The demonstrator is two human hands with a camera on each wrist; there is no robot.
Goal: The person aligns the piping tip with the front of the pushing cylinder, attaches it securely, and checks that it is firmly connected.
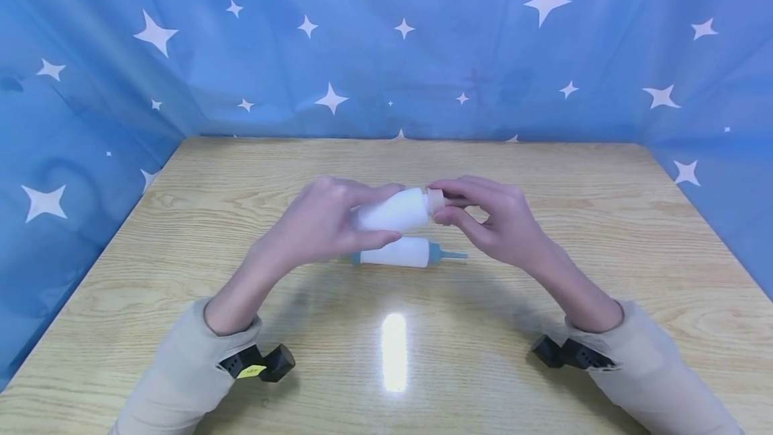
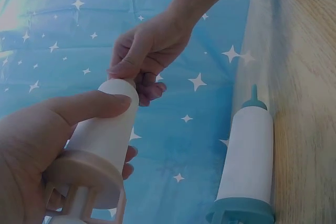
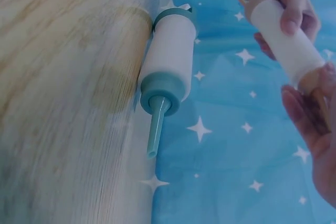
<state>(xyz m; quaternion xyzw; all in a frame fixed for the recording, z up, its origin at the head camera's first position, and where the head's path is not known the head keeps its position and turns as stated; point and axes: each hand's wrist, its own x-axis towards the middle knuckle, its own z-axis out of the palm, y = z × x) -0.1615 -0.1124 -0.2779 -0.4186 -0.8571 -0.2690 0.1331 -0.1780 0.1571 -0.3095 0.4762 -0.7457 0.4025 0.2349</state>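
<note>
My left hand [image 1: 323, 217] grips a white bottle [image 1: 398, 211] around its body, holding it nearly sideways above the table. A beige base with an open frame [image 2: 86, 174] shows at its lower end in the left wrist view. My right hand [image 1: 498, 217] pinches the beige nozzle cap [image 1: 435, 201] at the bottle's other end. The cap's thin nozzle [image 3: 321, 106] runs between the fingers in the right wrist view. Below both hands, a matching white bottle [image 1: 395, 252] with a teal nozzle cap [image 3: 165, 90] and teal base [image 2: 244, 209] lies on its side.
The wooden table [image 1: 386, 166] carries a bright light reflection in front of the hands. A blue cloth with white stars [image 1: 386, 39] hangs behind the table and along its sides. Each sleeve has a black wrist camera [image 1: 260, 362] strapped on.
</note>
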